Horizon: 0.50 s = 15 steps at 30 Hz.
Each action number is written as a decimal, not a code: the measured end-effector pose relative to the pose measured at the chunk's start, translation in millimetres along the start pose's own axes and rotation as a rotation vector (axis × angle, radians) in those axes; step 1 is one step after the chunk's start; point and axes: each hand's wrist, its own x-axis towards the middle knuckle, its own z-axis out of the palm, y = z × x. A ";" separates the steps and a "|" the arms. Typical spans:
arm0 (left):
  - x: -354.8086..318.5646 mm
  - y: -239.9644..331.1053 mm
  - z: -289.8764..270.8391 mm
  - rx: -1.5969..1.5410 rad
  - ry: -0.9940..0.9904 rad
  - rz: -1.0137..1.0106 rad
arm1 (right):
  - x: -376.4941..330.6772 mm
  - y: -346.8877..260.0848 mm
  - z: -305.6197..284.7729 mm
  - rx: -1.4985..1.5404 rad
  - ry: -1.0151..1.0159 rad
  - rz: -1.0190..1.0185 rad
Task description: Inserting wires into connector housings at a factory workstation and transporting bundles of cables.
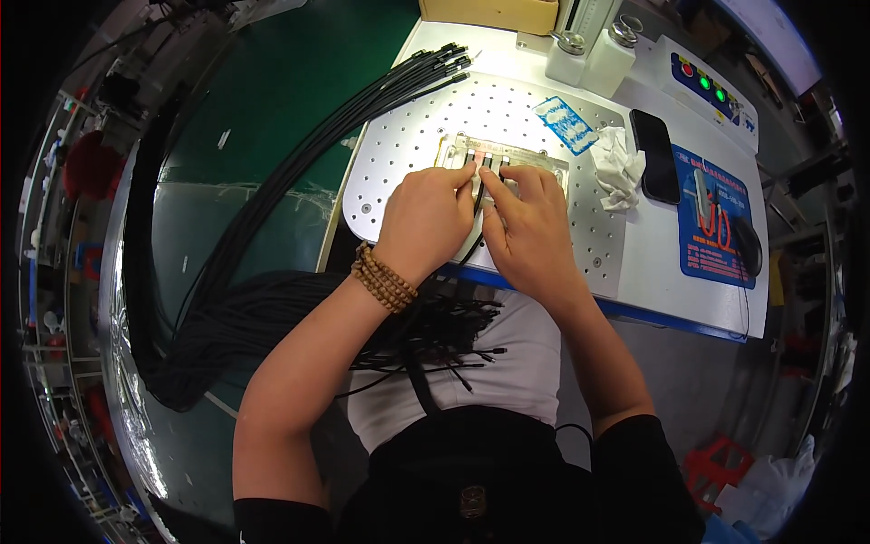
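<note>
My left hand (429,216), with a wooden bead bracelet (384,279) on its wrist, is closed at the near edge of a clear flat fixture (549,163). Its thumb and forefinger pinch at the end of a black cable (475,247). Beside it my right hand (533,227) is closed too, thumb and forefinger on the same cable near the connectors. Several black cable connectors with metal tips lie side by side in the fixture's slots. The cable runs down between my hands toward my lap. My fingers partly hide the cable ends.
The fixture sits on a perforated metal plate (381,168). Black cable bundles lie on the green table (299,54) at left and across my lap. Rightward are a blue card (566,125), crumpled tissue (619,172), phone (654,156), mouse (747,247) and button box (707,91).
</note>
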 end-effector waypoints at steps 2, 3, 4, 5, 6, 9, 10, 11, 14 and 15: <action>-0.7 4.1 -6.5 0.065 -0.040 -0.100 | 0.6 -0.4 0.1 -0.006 0.000 -0.013; -1.0 5.9 -8.7 0.098 -0.059 -0.151 | 0.5 -0.4 0.2 -0.007 -0.002 -0.013; -1.5 5.4 -8.3 0.097 -0.059 -0.151 | 0.4 -0.5 0.3 -0.011 0.000 -0.017; -2.2 4.5 -7.6 0.098 -0.058 -0.146 | 0.3 -0.7 0.4 -0.015 0.002 -0.021; -3.0 3.6 -6.9 0.100 -0.057 -0.141 | 0.4 -1.0 0.3 -0.019 0.003 -0.026; -4.3 2.4 -6.3 0.115 -0.053 -0.126 | -0.4 -2.9 -1.4 -0.036 -0.018 -0.022; -4.7 2.4 -5.9 0.128 -0.055 -0.115 | -0.2 -3.2 -1.5 -0.049 -0.019 -0.026; -5.0 2.2 -5.6 0.141 -0.057 -0.105 | 0.0 -3.3 -1.4 -0.062 -0.020 -0.029; -5.9 0.8 -4.7 0.134 -0.066 -0.105 | 1.0 -3.2 -1.3 -0.067 -0.023 -0.037; -5.9 0.5 -4.5 0.131 -0.071 -0.105 | 0.9 -3.6 -1.5 -0.070 -0.029 -0.036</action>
